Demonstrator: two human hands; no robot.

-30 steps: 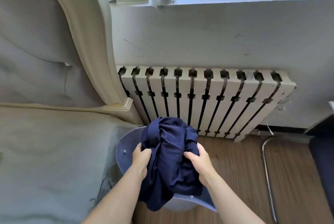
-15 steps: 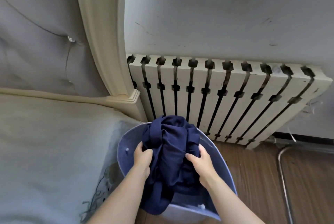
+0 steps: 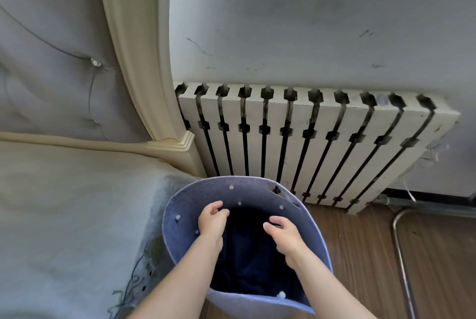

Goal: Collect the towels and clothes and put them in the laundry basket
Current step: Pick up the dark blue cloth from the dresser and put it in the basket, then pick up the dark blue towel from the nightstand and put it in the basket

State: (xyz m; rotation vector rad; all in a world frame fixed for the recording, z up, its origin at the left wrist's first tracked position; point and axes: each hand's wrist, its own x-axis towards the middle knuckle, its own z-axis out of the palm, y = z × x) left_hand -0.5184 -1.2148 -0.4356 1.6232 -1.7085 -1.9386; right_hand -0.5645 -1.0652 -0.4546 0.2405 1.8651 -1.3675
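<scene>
Gone from my grip is the navy garment [image 3: 247,262]: half a second ago both hands clutched it above the rim, and now it lies dark in the bottom of the laundry basket [image 3: 247,187]. I judge this item delivered, with more to fetch elsewhere. Going largest down, I count one bed [image 3: 64,215] on the left, one radiator [image 3: 322,143] behind, one basket, one garment inside. My left hand [image 3: 211,221] and right hand [image 3: 283,235] hover over the opening, fingers loosely curled apart, holding nothing.
</scene>
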